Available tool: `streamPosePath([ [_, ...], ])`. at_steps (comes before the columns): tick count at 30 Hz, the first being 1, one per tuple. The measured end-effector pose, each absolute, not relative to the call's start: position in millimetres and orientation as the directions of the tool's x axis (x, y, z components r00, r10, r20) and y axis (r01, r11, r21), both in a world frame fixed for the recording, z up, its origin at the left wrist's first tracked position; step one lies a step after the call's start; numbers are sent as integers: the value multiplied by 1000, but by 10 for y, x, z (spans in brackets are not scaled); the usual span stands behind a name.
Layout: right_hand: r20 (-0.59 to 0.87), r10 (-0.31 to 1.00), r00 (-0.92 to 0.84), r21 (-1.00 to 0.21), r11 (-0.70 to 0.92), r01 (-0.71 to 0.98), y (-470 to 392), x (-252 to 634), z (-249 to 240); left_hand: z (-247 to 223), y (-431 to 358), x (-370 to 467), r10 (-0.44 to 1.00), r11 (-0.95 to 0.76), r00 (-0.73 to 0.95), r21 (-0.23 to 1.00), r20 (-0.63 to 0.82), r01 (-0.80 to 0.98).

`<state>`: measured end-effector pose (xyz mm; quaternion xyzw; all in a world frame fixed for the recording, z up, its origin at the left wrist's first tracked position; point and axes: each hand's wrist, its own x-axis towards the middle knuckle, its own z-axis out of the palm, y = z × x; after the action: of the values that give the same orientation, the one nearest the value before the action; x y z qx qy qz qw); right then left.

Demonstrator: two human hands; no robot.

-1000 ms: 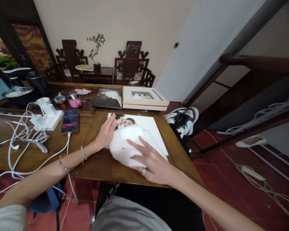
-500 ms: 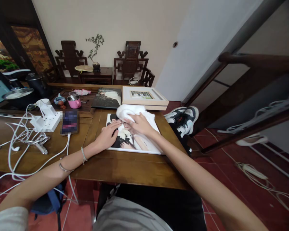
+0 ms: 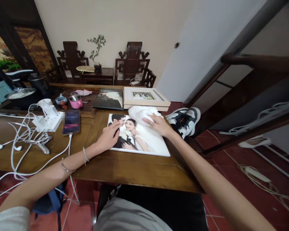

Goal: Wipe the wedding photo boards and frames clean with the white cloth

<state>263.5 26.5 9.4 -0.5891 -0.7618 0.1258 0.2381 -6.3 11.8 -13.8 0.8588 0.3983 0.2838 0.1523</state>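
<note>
A white-bordered photo panel (image 3: pixel 143 141) with a wedding picture of two people lies flat on the wooden table (image 3: pixel 132 166) in front of me. My left hand (image 3: pixel 109 136) rests on its left side, fingers stretched out over the print. With my right hand (image 3: pixel 159 125) I press a crumpled white cloth (image 3: pixel 141 114) onto the upper right part of the panel. The fingers are closed over the cloth, and it hides the panel's upper right corner.
Behind the panel are a dark photo panel (image 3: pixel 108 98) and a pale box frame (image 3: pixel 146 98). To the left lie a phone (image 3: pixel 71 123) on a cable, a white power strip (image 3: pixel 53 122), a clear hair clip (image 3: pixel 40 142) and a pink cup (image 3: pixel 75 102). Sneakers (image 3: pixel 189 120) stand at right.
My right hand and the white cloth have slid to the right across the panel, uncovering the faces in the picture. My left hand stays on the left side.
</note>
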Motion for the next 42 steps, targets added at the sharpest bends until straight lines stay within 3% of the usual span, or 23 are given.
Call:
streamPosePath([
  [8, 242, 804, -543, -156, 585, 796, -854, 2629, 86, -120, 110, -57, 786, -617, 520, 472, 335, 630],
  [12, 184, 783, -594, -63, 613, 788, -1305, 2381, 178, -119, 105, -49, 789, -614, 521, 465, 327, 638],
  [26, 75, 867, -492, -89, 498, 863, 127, 2284, 273, -96, 112, -70, 773, -632, 551, 455, 314, 627],
  [37, 96, 739, -667, -123, 674, 729, -1179, 2327, 302, -152, 129, -58, 783, -620, 535, 466, 317, 631],
  [42, 157, 788, -595, -35, 606, 794, -866, 2624, 387, -131, 119, -58, 777, -628, 540, 460, 325, 627],
])
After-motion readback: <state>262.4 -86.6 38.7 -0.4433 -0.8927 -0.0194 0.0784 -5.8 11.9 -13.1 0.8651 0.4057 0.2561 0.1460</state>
